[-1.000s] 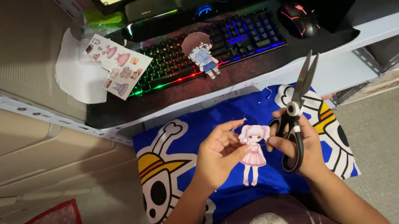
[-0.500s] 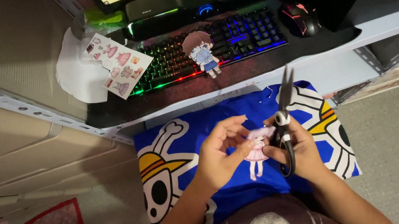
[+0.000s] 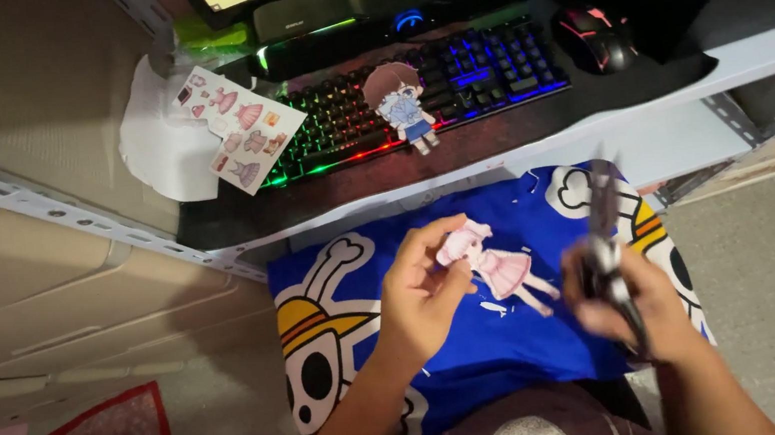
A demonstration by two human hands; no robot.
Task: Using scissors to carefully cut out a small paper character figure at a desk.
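Scissors point(image 3: 609, 247), blurred and with the blades seemingly pressed together pointing up, sit in my right hand point(image 3: 627, 300), whose grip is wrapped around the handles. My left hand point(image 3: 423, 288) pinches a pink paper doll cutout point(image 3: 495, 263) by its head between thumb and fingers, over the blue skull-print cloth point(image 3: 527, 349) on my lap. Near them, on the tabletop point(image 3: 517, 129), 1 more paper doll point(image 3: 402, 104) lies on the lit keyboard point(image 3: 450, 87), beside a sticker sheet point(image 3: 238, 127).
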